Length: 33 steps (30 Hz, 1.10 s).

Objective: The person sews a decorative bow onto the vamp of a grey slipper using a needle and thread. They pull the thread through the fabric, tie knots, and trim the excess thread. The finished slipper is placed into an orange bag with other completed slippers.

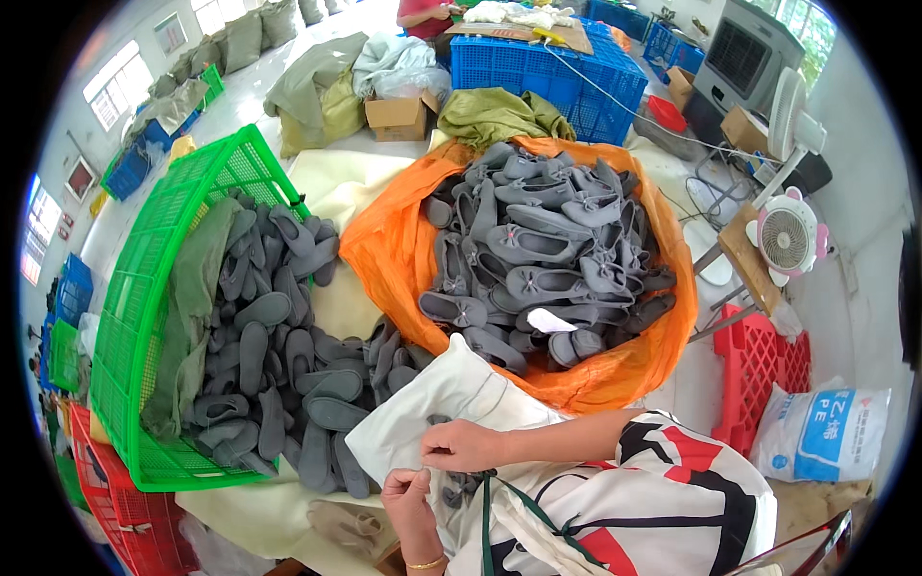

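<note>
My left hand (pixel 408 494) and my right hand (pixel 464 445) are close together over a white cloth (pixel 461 379) on my lap. Both have their fingers curled in and pinched; whatever they grip is too small or hidden to name. Small grey pieces (pixel 459 492) lie on my lap beside the hands. To the left, grey flat shoes (pixel 264 312) spill from a green plastic crate (pixel 144 317) tipped on its side. Ahead, an open orange sack (pixel 384 240) is heaped with grey flat shoes with small bows (pixel 538 245). A white scrap (pixel 549 321) rests on that heap.
Blue crates (pixel 538 72) stand behind the sack, with a person (pixel 423 17) in red beyond. A cardboard box (pixel 399 117) is at the back. On the right are a small fan (pixel 788 235) on a stool, a red pallet (pixel 744 365) and a white-blue bag (pixel 821 432).
</note>
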Each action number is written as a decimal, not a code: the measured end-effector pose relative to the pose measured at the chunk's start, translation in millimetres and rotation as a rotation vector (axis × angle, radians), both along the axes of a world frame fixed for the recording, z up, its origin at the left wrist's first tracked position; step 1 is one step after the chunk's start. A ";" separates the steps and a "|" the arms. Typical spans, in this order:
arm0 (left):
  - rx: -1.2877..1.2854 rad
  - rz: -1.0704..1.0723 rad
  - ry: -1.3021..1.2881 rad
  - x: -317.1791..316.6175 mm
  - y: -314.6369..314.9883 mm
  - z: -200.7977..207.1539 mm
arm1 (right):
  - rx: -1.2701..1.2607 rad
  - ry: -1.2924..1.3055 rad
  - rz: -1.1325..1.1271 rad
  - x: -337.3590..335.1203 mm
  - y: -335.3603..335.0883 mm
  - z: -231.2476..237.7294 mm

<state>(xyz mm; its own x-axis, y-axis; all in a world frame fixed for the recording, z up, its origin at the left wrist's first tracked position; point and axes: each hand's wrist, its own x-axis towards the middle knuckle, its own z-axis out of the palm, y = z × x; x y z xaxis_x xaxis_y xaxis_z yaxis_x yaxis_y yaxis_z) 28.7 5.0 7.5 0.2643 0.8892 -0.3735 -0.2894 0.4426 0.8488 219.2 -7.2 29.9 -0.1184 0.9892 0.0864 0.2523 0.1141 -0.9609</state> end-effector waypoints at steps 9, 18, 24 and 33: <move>-0.005 0.077 -0.046 2.8 -2.5 2.7 | 0.035 0.010 0.008 -8.8 -5.8 -6.2; 0.269 0.027 0.462 -11.0 -5.8 -6.6 | 0.162 -0.114 -0.157 2.8 2.9 -5.2; 0.299 0.152 0.611 -51.6 9.2 -12.1 | -0.455 0.536 -0.247 72.1 4.6 -18.4; 0.435 0.227 1.179 -159.4 15.8 -49.1 | -0.326 1.249 -0.700 307.4 -26.2 -45.8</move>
